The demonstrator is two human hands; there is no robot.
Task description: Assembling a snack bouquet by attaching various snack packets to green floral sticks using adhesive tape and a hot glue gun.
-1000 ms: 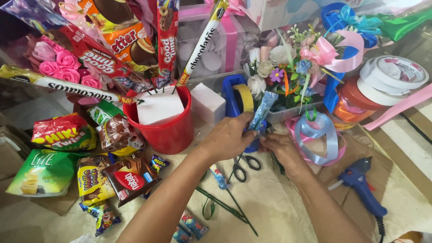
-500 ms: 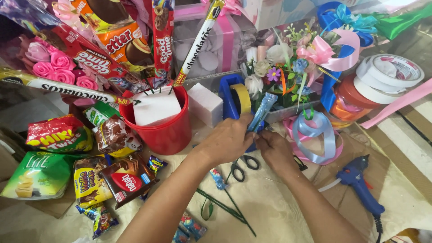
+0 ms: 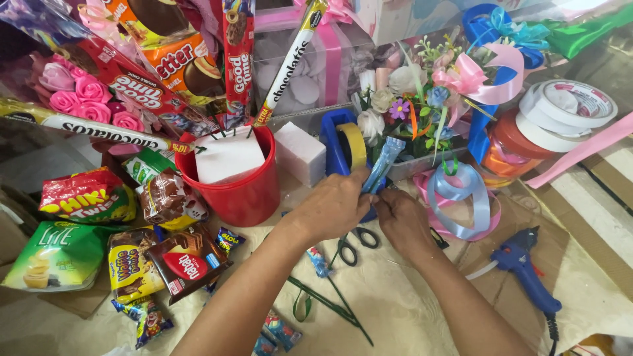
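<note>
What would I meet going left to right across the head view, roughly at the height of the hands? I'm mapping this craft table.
Green snack bag → red bucket → left hand → right hand → blue and pink ribbon loops → blue glue gun.

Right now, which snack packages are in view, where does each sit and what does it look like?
Slim blue packet: upright, held by left hand and right hand.
Green bag: far left, flat.
Red-and-yellow bag: above it, crinkled.
Brown-and-red wrapper: before red bucket.
Long red biscuit pack: upright above bucket.
</note>
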